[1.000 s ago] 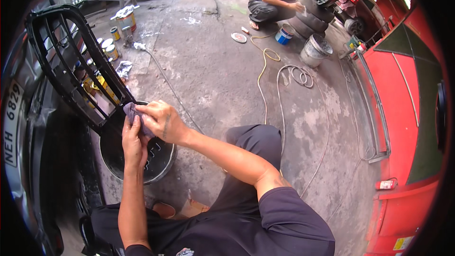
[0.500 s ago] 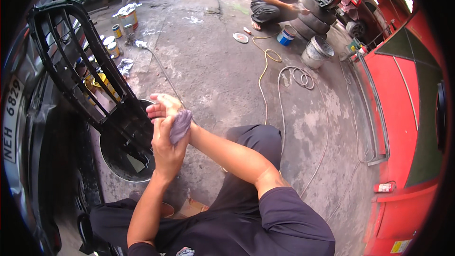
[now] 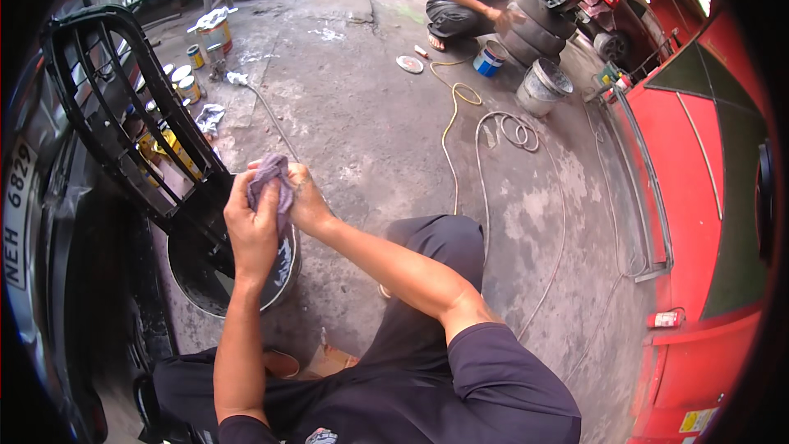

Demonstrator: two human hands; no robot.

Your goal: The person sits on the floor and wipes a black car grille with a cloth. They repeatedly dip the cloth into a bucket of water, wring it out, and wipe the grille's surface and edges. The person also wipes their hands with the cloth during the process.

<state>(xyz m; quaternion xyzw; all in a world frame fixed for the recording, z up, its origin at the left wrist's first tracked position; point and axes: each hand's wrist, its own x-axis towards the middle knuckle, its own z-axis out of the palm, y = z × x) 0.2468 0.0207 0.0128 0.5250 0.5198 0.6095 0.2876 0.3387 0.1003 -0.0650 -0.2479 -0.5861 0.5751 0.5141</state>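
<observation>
A crumpled purple-grey rag [image 3: 272,179] is bunched between my two hands, above the near floor at left of centre. My left hand [image 3: 250,222] grips it, thumb pressed along its front. From the other side my right hand [image 3: 307,202] closes against the rag, its fingers partly hidden behind the cloth. Just left of my hands, a black slatted car grille [image 3: 156,49] leans upright, its lower end inside a round dark tub [image 3: 193,288]. My left forearm covers part of the tub's opening.
Paint cans [image 3: 187,86] and a crumpled cloth [image 3: 210,118] sit beyond the grille. Hoses [image 3: 479,148] snake over the concrete. Another person [image 3: 468,2] crouches beside stacked tyres [image 3: 534,33], near a blue-white can [image 3: 490,59] and a grey bucket [image 3: 544,87]. Red panels [image 3: 690,140] stand right.
My hands and the rag have shifted left and slightly up. My right hand's fingers, spread beyond the rag before, are now drawn in against it. The tub's right side shows more.
</observation>
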